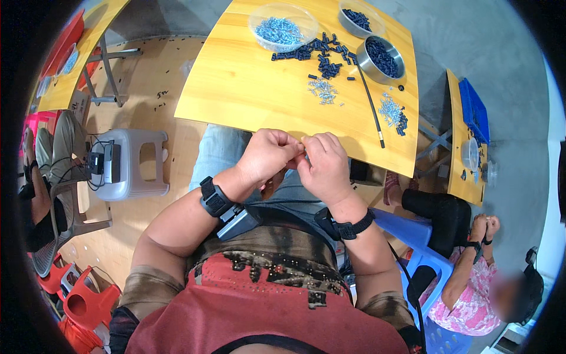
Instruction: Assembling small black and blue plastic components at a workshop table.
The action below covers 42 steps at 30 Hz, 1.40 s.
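Observation:
My left hand (pixel 268 154) and my right hand (pixel 323 167) meet over my lap, just off the near edge of the yellow table (pixel 236 88). Both are closed, thumbs and fingertips pinched together. Whatever lies between the fingertips is too small to make out. Beyond them on the table are a pile of small silver pieces (pixel 322 89) and a heap of short black cylindrical pieces (pixel 328 68). A slim black rod (pixel 369 103) lies to the right, beside another small pile of silvery pieces (pixel 389 110) mixed with black ones.
Along the table's far side stand a clear bowl (pixel 257 23) of bluish-silver pieces, a clear tub (pixel 349 25) and a metal bowl (pixel 364 61) of black pieces. A grey stool (pixel 132 186) with a device stands left. Another person (pixel 466 289) sits at right near a blue chair (pixel 427 259).

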{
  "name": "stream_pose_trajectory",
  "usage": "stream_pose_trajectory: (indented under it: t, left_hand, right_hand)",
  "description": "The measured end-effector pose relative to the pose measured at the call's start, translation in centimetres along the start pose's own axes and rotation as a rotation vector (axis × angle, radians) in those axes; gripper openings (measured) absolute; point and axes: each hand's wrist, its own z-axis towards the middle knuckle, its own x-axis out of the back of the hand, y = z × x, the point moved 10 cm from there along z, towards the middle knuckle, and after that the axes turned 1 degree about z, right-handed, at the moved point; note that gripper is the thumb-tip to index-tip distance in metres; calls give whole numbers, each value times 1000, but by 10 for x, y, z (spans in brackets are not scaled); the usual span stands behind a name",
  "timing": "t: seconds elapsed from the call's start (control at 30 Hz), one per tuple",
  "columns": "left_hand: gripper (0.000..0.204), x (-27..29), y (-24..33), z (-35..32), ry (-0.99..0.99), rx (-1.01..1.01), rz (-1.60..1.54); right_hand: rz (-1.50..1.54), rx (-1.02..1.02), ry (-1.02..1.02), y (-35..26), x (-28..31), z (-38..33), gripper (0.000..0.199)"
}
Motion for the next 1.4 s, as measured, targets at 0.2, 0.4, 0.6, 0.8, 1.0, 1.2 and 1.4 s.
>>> stream_pose_trajectory:
  t: [0.2,0.4,0.6,0.8,1.0,1.2,1.4]
  left_hand:
    - [14,-4,-25,7,-65,-14,-91]
    - [17,-19,-40,7,-86,74,-366]
    - [17,-16,-48,15,-20,79,-429]
    - [13,-19,-50,16,5,91,-489]
    - [18,-20,-42,11,88,44,-541]
    - [22,-15,-38,8,224,33,-488]
    - [18,-18,-31,8,209,51,-494]
  right_hand:
    - [40,-32,-7,5,-8,-15,14]
    - [57,-269,25,31,-20,-32,19]
    - [-4,-391,10,40,-20,-31,18]
    - [-75,-409,-15,47,-24,-32,12]
    - [-79,-274,75,36,-18,-30,10]
    - [-39,-215,87,33,-18,-30,10]
    - [42,-229,93,37,-10,-23,12]
